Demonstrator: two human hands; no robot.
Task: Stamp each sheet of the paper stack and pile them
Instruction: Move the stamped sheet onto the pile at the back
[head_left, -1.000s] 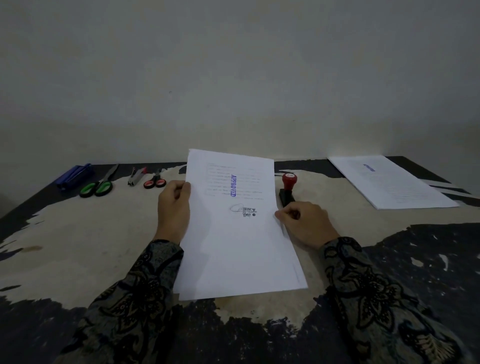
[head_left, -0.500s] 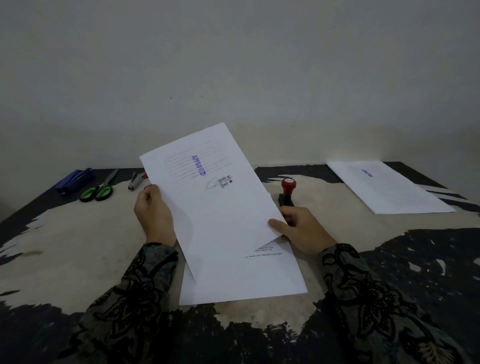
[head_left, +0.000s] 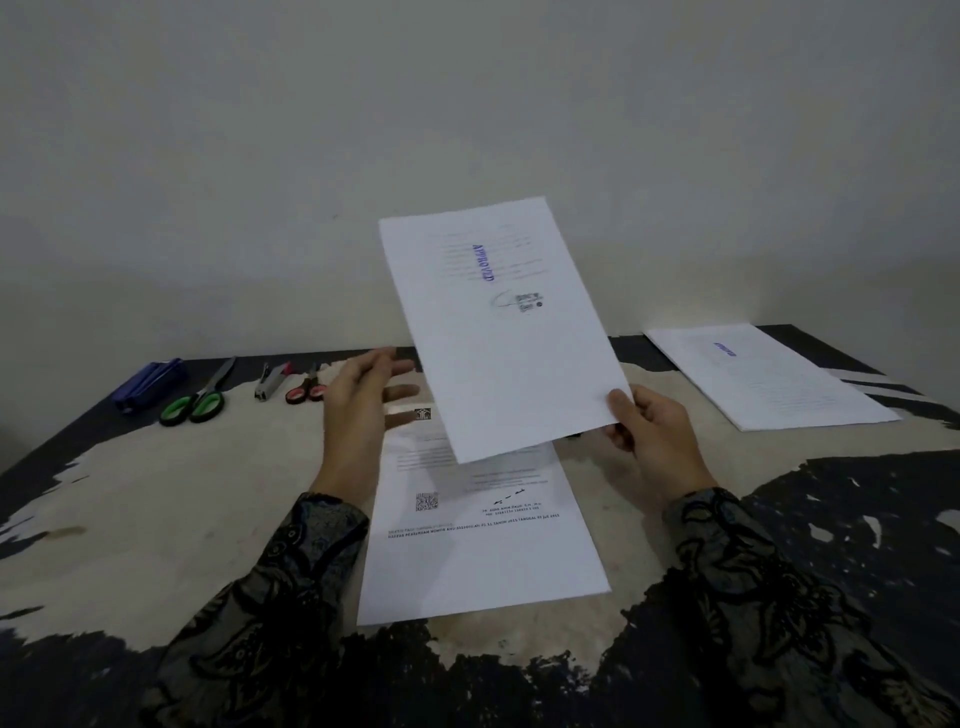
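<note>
Stamped sheet, marked APPROVED in blue, hangs in the air over the paper stack, pinched at its lower right corner by the right hand. The left hand floats beside its left edge with fingers spread, grasping nothing. The finished pile lies on the table off to the right and farther back, well apart, its long axis running away from the person. From where I stand, the right hand is the nearer one and would carry the sheet rightward.
</note>
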